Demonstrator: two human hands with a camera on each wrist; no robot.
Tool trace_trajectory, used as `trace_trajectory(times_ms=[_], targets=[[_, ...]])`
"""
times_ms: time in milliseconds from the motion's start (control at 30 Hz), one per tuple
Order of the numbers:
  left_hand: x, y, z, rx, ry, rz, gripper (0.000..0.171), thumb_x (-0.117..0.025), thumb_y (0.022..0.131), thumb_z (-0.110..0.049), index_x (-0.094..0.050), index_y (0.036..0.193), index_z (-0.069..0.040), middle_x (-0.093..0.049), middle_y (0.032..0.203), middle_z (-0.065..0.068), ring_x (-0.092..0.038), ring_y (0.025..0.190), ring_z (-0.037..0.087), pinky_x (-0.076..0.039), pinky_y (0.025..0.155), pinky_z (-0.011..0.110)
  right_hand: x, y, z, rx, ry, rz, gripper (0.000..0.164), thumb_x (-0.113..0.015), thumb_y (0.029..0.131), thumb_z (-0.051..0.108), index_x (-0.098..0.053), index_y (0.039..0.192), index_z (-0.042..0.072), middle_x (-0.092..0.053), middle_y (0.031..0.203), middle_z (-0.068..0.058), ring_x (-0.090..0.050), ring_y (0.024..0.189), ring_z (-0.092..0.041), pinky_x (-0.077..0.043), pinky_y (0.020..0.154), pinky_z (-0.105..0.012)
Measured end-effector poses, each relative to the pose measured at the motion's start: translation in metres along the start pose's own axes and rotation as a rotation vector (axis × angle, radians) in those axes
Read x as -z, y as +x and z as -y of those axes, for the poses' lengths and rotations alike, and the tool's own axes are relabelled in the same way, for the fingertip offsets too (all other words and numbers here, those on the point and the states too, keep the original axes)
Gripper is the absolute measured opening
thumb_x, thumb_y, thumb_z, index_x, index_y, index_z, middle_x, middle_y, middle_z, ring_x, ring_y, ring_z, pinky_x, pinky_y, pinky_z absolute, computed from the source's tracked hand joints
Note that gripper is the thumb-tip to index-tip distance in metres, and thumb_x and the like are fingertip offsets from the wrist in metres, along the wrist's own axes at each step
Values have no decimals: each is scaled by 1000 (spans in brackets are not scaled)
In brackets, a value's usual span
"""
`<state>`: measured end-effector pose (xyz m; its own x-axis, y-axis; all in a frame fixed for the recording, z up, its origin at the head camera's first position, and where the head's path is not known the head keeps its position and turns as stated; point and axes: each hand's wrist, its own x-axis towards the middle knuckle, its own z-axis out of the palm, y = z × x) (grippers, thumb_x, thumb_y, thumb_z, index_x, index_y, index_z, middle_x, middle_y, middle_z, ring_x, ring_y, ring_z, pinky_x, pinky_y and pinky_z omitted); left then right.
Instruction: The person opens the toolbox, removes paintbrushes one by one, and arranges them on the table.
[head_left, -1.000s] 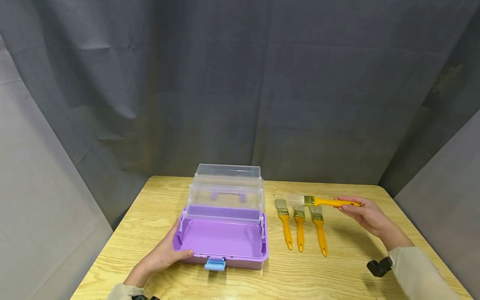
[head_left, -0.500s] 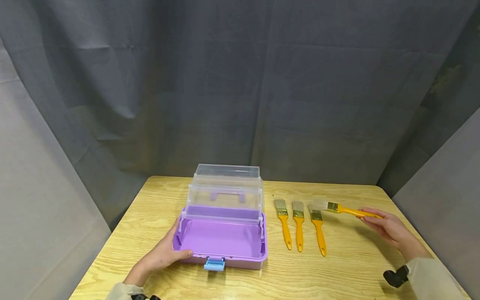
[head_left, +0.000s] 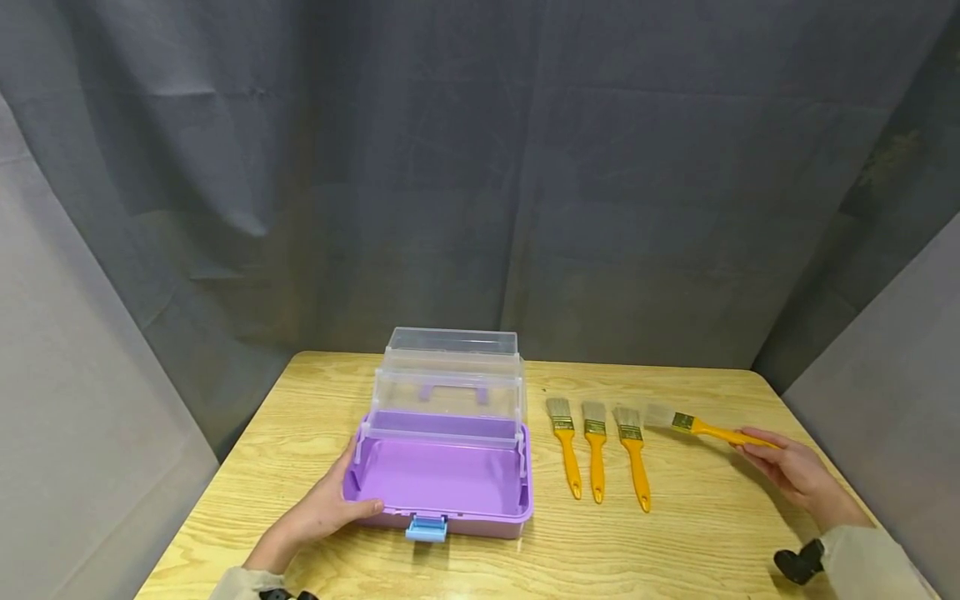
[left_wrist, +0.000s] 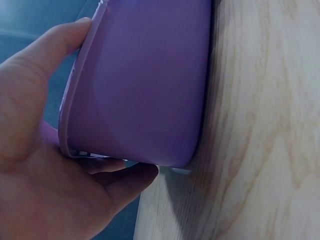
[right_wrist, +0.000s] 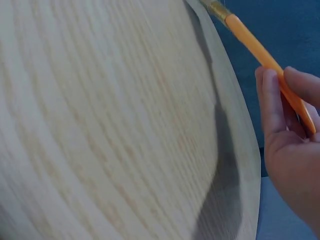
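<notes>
A purple box [head_left: 480, 527] stands on the table with its clear trays and lid [head_left: 450, 387] raised at the back. Its blue latch [head_left: 427, 528] hangs at the front. My left hand [head_left: 324, 506] grips the box's left front corner, thumb on the rim and fingers along the side, as the left wrist view also shows. At the right, my right hand [head_left: 798, 475] pinches the yellow handle of a paintbrush [head_left: 720, 432] between thumb and fingers. The right wrist view shows this brush [right_wrist: 255, 45] held above the table, bristles pointing away from the hand.
Three more paintbrushes lie side by side right of the box: a left one [head_left: 567, 450], a middle one [head_left: 596, 454] and a right one [head_left: 634, 458], bristles toward the back. Grey curtains [head_left: 480, 167] enclose the wooden table [head_left: 675, 550] at the back and sides.
My right hand has moved right and toward me with the paintbrush, away from above the three lying brushes. My left hand and the box have stayed in place.
</notes>
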<state>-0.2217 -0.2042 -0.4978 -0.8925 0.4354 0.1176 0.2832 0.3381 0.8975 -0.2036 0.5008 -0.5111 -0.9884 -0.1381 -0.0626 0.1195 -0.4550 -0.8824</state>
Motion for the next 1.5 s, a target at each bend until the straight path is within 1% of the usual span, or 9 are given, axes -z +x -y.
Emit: trace_trajectory(times_ms=[100,233,367,467,667,800,1067,1233,1500], targets=[[1,-1,1,-4,11,-5,116,-81,74,-16,4,153,-17,-4,156,19,-12,139,43,-9,108,61,-2,1,-4,-1,-74,-83,40,-47,93,-12,-75,97,15,-68,98,3,-67,91,-14,-52,84,-25],[2,-2,1,-15,5,-3,116,-80,74,-15,5,153,-21,-3,156,19,-12,139,43,-10,108,61,-11,1,-7,-36,-280,-234,31,-59,89,-7,-76,88,19,-67,90,8,-68,83,-10,-54,78,-25],[2,-2,1,-13,-3,-5,115,-80,74,-15,5,153,-20,-3,156,19,-12,139,43,-9,108,61,-21,3,-6,-114,-496,-331,16,-68,85,1,-71,100,0,-69,84,-1,-69,78,-15,-56,74,-30],[2,-2,1,-12,-4,-6,115,-80,74,-15,4,153,-18,-3,156,19,-12,139,43,-9,108,61,-28,5,-7,-173,-628,-353,35,-68,86,6,-59,112,-15,-69,83,-9,-69,75,-20,-57,70,-32],[2,-2,2,-18,-10,-5,116,-80,74,-16,5,153,-20,-4,157,18,-12,139,43,-8,108,61,-38,10,-14,-251,-830,-307,36,-65,89,14,-58,110,-14,-68,78,-12,-66,65,-19,-57,61,-29],[2,-2,2,-24,-11,-3,115,-80,75,-16,5,153,-22,-3,157,18,-12,139,43,-8,108,61,-44,12,-17,-306,-831,-215,37,-63,91,17,-56,110,-14,-68,76,-13,-65,63,-17,-57,59,-29],[2,-5,-3,42,27,-16,113,-79,76,-19,4,153,-18,-3,156,21,-10,139,44,-8,108,61,-55,18,-23,-397,-707,0,34,-50,98,19,-59,102,-13,-67,78,-11,-65,64,-11,-56,61,-25],[1,-4,-4,30,10,-7,113,-79,77,-18,5,153,-24,-2,156,19,-10,139,43,-7,108,62,-63,21,-26,-463,-667,4,35,-48,99,21,-62,101,-11,-70,82,-12,-68,68,-13,-54,60,-20],[1,-2,1,35,8,-6,114,-79,76,-18,6,152,-26,-2,157,18,-12,139,42,-8,108,61,-69,23,-31,-486,-612,28,35,-47,100,22,-65,103,-9,-71,86,-14,-70,74,-16,-55,63,-21]])
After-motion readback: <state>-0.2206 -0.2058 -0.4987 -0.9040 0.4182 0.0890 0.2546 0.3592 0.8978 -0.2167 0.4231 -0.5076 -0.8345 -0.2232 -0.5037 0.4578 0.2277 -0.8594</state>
